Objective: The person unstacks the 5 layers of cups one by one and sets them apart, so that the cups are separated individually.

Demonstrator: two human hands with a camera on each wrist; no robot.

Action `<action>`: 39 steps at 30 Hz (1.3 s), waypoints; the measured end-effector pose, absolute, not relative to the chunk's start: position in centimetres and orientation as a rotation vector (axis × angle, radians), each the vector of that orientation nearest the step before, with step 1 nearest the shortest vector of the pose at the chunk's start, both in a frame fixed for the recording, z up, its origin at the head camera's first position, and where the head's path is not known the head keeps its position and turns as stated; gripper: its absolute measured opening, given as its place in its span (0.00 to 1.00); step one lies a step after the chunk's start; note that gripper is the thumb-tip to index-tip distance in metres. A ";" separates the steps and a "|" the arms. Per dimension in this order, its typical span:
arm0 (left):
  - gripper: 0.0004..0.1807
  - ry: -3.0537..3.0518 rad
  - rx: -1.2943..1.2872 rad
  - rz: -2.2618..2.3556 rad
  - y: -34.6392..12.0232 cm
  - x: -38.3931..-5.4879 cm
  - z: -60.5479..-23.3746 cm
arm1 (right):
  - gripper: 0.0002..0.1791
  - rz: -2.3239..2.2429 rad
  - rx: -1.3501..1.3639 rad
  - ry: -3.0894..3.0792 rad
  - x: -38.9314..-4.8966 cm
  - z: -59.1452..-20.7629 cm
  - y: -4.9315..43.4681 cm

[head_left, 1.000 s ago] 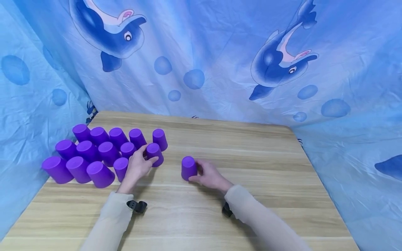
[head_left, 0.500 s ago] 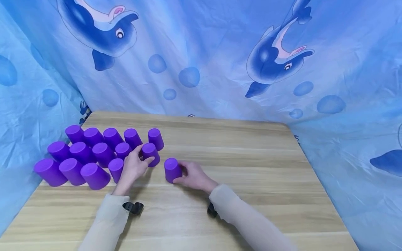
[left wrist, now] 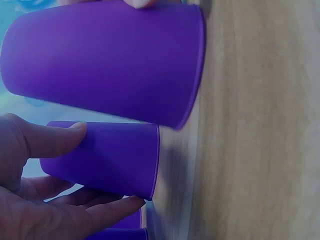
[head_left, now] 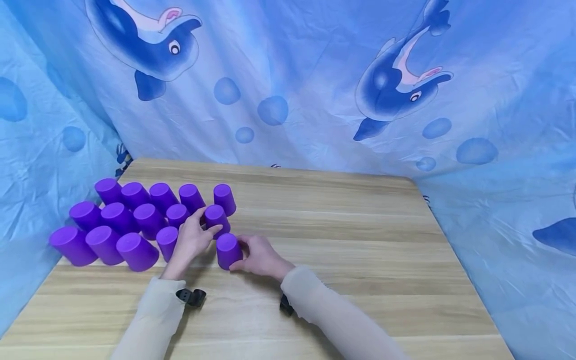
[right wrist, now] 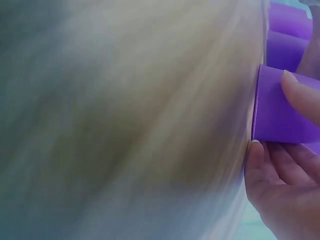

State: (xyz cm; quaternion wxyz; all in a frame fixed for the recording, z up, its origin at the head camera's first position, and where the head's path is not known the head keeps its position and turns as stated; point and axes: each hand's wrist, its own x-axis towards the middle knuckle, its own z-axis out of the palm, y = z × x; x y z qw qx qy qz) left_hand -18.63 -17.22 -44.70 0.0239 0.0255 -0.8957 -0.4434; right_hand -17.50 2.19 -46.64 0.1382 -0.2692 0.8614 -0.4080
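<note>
Purple cups stand upside down in three rows on the wooden table. My left hand holds the cup at the right end of the middle row, its thumb on one side and fingers on the other. Just nearer to me, my right hand grips another purple cup from its right side. In the left wrist view this nearer cup looms large beside the left hand's cup. The right wrist view has the thumb and fingers around the right hand's cup.
Several cups make up the front row left of my left wrist, partly covered by that hand. The back row ends at a cup behind the left hand's cup. A blue dolphin-print curtain hangs around the table's back and sides.
My right hand has brought its cup leftward and slightly nearer to me, beside the left hand's cup. The left hand keeps its hold in place; the head view has shifted slightly.
</note>
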 end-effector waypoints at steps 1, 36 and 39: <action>0.35 -2.770 0.076 -1.378 -17.2 -18.7 -44.7 | 0.36 -1.179 -0.789 2.495 -17.5 -46.7 2.1; 0.40 -2.795 0.077 -1.329 -16.8 -18.5 -43.8 | 0.39 -1.173 -0.775 2.549 -17.2 -47.1 1.7; 0.43 -2.797 0.060 -1.321 -16.8 -18.5 -43.1 | 0.40 -1.151 -0.799 2.561 -17.2 -47.1 1.7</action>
